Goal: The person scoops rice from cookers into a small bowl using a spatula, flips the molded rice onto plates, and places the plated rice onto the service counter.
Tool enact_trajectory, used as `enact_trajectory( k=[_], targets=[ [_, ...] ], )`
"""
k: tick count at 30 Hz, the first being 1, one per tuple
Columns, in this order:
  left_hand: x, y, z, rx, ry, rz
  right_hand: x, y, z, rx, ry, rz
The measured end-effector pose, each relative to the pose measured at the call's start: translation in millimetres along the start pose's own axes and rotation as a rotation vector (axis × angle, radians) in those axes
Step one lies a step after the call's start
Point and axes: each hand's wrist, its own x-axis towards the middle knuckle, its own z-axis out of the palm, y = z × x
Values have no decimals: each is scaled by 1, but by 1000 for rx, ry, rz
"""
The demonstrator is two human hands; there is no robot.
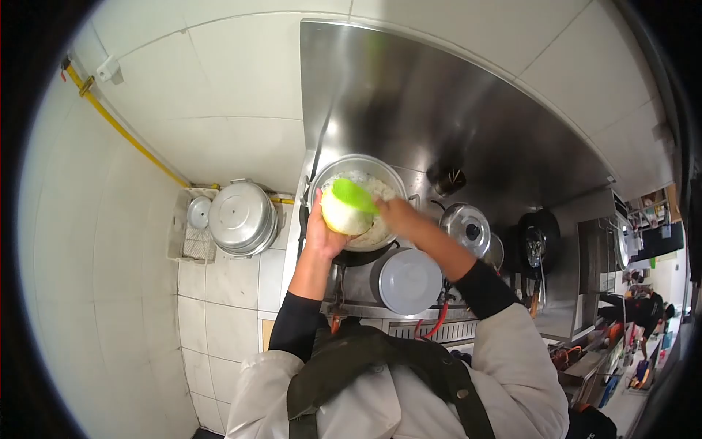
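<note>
Over a large metal pot (pixel 357 161) on the stove, my left hand (pixel 322 233) is wrapped round the side of a bright green bowl (pixel 352 197) that is tilted, its inside partly turned from view. White, grainy food that looks like rice (pixel 379 228) fills the pot below. My right hand (pixel 402 217) is closed at the bowl's right side and slightly blurred; what its fingers hold, if anything, is hard to make out. Just below the pot sits a round grey lid (pixel 410 281).
Right of the pot are a glass-lidded pan (pixel 465 230), a dark container with sticks (pixel 447 180) and a black wok (pixel 539 241). A lidded aluminium pot (pixel 240 214) and a white basket (pixel 196 245) stand left, beyond the stove edge. Another person (pixel 643 311) is far right.
</note>
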Motion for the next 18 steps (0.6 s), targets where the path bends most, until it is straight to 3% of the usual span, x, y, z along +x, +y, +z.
enact_trajectory(
  k=[3, 6, 10, 15, 18],
  targets=[
    [4, -8, 10, 56, 82, 64, -36, -32, 8, 30, 76, 112],
    [8, -3, 15, -77, 30, 70, -7, -22, -7, 140, -40, 43],
    [9, 2, 33, 39, 100, 141, -28, -27, -4, 19, 69, 69],
    [9, -4, 27, 49, 21, 138, -26, -21, -16, 162, 28, 16],
    [12, 1, 26, 117, 29, 104, -10, -6, 9, 171, 153, -40]
  ],
)
